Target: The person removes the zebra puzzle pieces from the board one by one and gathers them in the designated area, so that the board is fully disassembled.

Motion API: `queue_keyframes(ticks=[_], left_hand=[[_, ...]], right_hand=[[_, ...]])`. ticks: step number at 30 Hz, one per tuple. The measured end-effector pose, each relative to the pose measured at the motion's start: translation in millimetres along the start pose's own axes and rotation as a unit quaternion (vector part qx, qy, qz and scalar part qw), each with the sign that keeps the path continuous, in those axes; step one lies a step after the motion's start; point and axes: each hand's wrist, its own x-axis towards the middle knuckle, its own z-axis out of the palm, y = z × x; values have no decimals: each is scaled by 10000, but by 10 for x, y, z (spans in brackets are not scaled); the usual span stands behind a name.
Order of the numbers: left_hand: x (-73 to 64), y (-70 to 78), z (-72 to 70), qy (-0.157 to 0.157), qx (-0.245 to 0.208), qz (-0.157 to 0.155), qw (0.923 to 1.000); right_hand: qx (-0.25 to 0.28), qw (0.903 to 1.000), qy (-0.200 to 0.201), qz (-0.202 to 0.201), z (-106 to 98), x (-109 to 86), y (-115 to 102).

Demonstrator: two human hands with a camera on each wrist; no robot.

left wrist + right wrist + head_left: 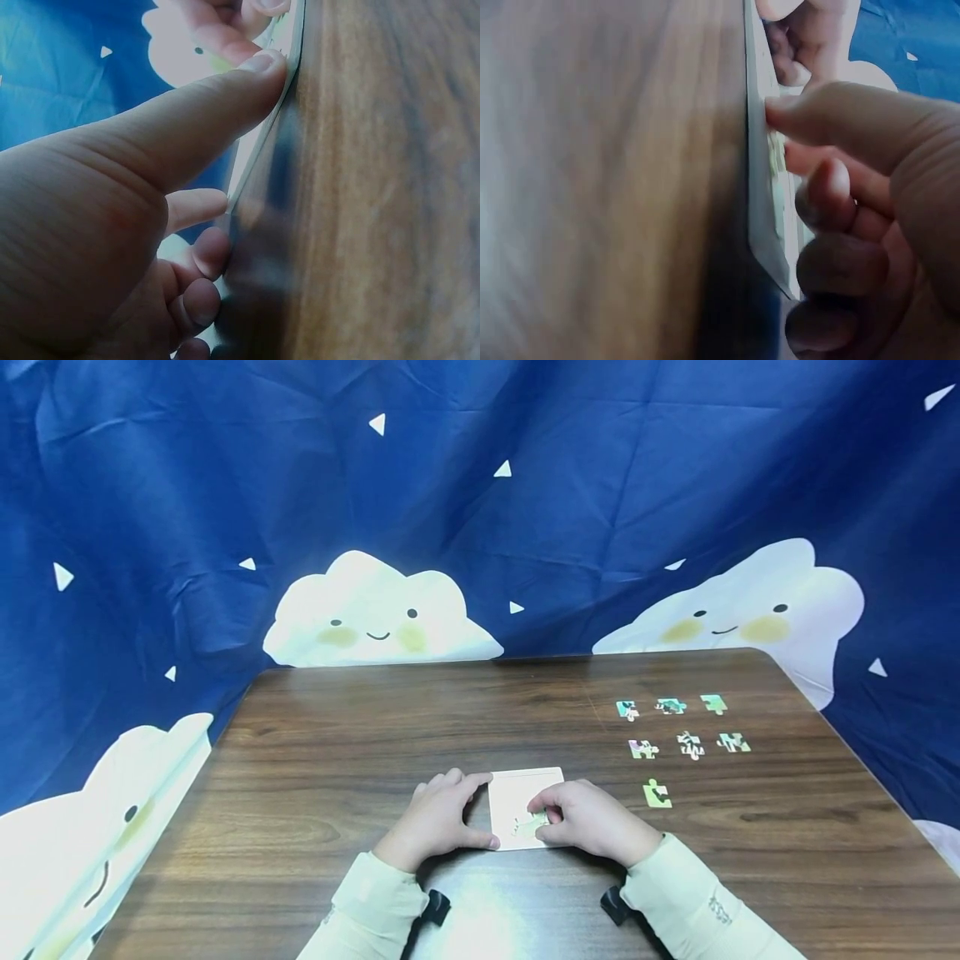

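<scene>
A thin white puzzle board (513,789) lies flat on the table. My left hand (437,818) rests at its left side, thumb on the near corner and index finger on the far corner, spanning that edge. Over the board's near right part, my right hand (594,820) pinches a pale green puzzle piece (542,818) between thumb and index finger, low against the board. The fingers partly cover this piece, and whether another piece lies beside it I cannot tell. In the right wrist view, the green piece (776,154) shows at the thumb (810,116).
Several loose jigsaw pieces lie apart in rows on the right of the brown wooden table (360,727); the nearest is a green piece (657,794). Behind the table hangs a blue curtain (465,510) with clouds. Dark wrist straps (435,907) sit below both sleeves.
</scene>
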Motion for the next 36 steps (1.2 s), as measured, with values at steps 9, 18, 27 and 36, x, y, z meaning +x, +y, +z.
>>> queue_keyframes(ticks=[9,18,27,36], left_hand=[[-13,9,-17,-44,-88,-2,10000],[-15,-5,-7,-5,-71,7,10000],[2,-14,14,-12,-54,8,10000],[4,-4,0,-43,-83,-30,10000]], right_hand=[[-381,9992,-114,-90,-39,19,-19],[-425,9988,-19,-233,-18,27,0],[330,9992,126,-161,34,-31,119],[560,9958,692,-234,-100,-226,213]])
